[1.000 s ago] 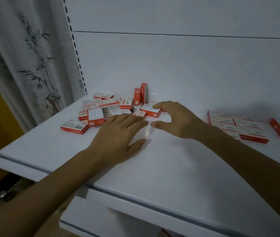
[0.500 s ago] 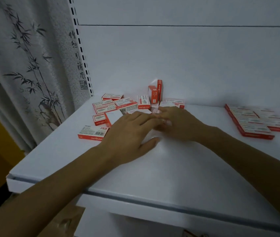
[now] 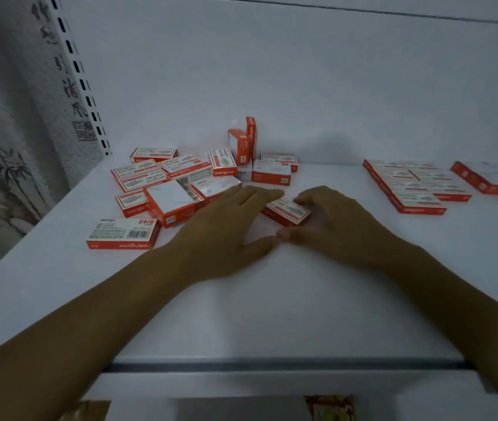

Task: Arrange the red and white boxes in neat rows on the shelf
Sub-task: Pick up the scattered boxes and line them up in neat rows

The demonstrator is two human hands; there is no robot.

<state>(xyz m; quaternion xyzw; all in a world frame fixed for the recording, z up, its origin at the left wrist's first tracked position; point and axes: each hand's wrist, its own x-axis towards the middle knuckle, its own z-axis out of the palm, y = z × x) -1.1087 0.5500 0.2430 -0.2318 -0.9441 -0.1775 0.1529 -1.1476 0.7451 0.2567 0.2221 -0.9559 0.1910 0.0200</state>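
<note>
A small red and white cardboard box [image 3: 287, 211] is lying flat on the white metal shelf [image 3: 272, 299], its long axis running leftward and slightly away. The right hand [image 3: 335, 223] is curling round that box's right end, gripping it. The left hand [image 3: 226, 229] is resting open, straight fingers touching its left end. The tidy block of matching boxes [image 3: 414, 186] is sitting well right of that box, so I'd judge the right hand nearer. The loose heap of boxes [image 3: 181, 183] is lying just left.

Open room along shelf [image 3: 272, 299] front, jumbled boxes [image 3: 165, 183] back left, tidy rows [image 3: 408, 183] right
</note>
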